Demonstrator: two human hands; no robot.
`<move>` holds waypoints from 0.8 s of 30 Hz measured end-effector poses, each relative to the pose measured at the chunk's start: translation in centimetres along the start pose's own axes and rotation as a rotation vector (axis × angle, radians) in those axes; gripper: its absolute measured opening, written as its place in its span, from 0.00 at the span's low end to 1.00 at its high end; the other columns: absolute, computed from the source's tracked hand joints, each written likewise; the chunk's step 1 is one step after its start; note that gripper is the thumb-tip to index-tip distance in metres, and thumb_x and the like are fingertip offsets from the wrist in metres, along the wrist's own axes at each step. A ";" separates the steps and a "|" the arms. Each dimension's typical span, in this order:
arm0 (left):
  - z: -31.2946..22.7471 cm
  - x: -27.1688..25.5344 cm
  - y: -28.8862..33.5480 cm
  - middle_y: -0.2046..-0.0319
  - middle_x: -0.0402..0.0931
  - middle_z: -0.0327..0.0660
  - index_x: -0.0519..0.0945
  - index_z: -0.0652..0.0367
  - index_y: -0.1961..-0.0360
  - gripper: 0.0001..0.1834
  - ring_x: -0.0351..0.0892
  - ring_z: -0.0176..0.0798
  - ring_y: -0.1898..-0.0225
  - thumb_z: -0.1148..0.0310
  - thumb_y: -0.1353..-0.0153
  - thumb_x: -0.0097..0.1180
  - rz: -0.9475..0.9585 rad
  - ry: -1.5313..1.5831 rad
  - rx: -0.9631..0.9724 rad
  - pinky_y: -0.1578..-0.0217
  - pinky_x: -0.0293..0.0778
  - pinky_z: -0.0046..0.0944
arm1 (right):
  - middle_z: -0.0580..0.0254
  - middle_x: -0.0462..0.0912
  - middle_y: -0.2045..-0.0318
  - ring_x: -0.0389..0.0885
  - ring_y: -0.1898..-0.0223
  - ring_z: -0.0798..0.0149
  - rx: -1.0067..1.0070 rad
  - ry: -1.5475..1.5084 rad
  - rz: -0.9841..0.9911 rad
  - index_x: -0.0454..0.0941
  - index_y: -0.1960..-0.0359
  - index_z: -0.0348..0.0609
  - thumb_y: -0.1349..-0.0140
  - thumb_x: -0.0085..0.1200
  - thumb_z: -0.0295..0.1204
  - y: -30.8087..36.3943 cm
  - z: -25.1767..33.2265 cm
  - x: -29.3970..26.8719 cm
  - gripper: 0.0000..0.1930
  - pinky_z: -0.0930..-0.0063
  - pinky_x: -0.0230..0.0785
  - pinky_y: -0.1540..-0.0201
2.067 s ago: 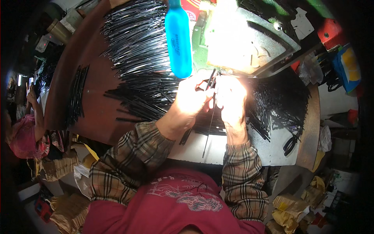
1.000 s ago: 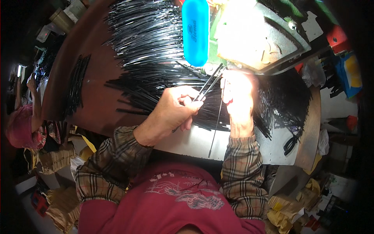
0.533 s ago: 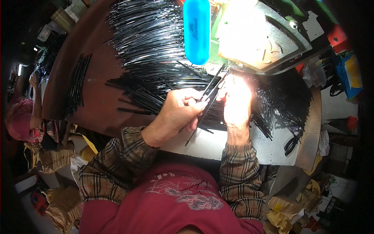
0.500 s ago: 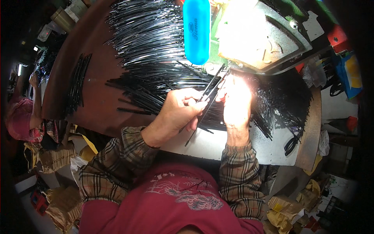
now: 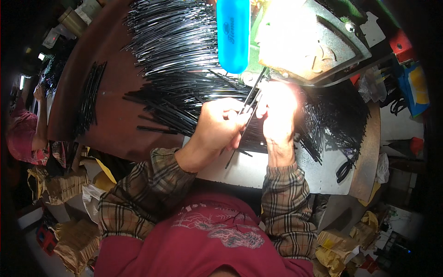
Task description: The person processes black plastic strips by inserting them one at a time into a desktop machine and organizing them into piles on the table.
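Note:
My left hand (image 5: 214,122) is closed round a few thin black strips (image 5: 252,94), which slant up and right to the lower edge of a green machine (image 5: 341,69). Their lower ends stick out below my fingers, over the white tabletop. Close beside it, my right hand (image 5: 279,117) has its fingers bent together at the strips' upper part, just under the machine. Strong lamp glare washes out those fingertips, so what they pinch cannot be made out. Behind my left hand lies a loose pile of black strips (image 5: 184,87).
A large bundle of shiny black strips (image 5: 175,39) lies farther back, with a smaller bunch (image 5: 91,99) at left. A blue panel (image 5: 233,37) stands beside the machine. Black scissors handles (image 5: 344,173) rest at right near dark thin offcuts (image 5: 341,120). Another person (image 5: 27,138) sits far left.
My left hand has shifted slightly up and right, carrying the strips closer to the machine. My right hand has moved slightly upward and stays beneath the machine's edge.

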State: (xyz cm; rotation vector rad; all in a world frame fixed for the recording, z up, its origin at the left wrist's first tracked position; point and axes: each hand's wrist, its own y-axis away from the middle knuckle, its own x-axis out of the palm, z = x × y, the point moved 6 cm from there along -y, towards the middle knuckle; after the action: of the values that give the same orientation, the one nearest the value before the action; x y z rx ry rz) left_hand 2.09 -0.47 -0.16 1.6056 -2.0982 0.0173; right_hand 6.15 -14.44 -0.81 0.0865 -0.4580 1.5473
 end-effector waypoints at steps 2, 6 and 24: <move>0.1 -0.1 -0.4 0.79 0.73 0.37 0.76 0.68 0.67 0.06 0.69 0.26 0.87 0.75 0.42 0.55 0.007 -0.007 0.045 0.89 0.61 0.24 | 0.60 0.74 0.77 0.71 0.81 0.69 0.006 0.060 0.030 0.72 0.56 0.31 0.38 0.50 0.36 -0.4 -0.3 -0.3 0.17 0.78 0.67 0.80; 0.6 0.1 -0.9 0.80 0.72 0.37 0.76 0.69 0.66 0.05 0.69 0.27 0.87 0.76 0.42 0.55 0.005 0.005 0.035 0.89 0.61 0.24 | 0.64 0.72 0.80 0.69 0.83 0.73 -0.068 0.070 0.007 0.74 0.61 0.32 0.37 0.50 0.30 -0.6 0.8 0.6 0.11 0.80 0.64 0.82; 0.6 1.2 -0.3 0.73 0.75 0.41 0.76 0.68 0.62 0.07 0.68 0.28 0.84 0.75 0.40 0.53 0.095 0.327 -0.055 0.87 0.62 0.25 | 0.65 0.72 0.81 0.68 0.85 0.74 0.056 -0.015 0.051 0.74 0.62 0.31 0.39 0.52 0.30 -0.5 1.1 0.6 0.12 0.82 0.62 0.83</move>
State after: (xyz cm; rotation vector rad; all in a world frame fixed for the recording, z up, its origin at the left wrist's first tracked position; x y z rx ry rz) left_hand 1.93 -1.83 -0.32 1.3660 -1.9001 0.2368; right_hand 6.39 -14.24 0.50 0.1304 -0.4317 1.6106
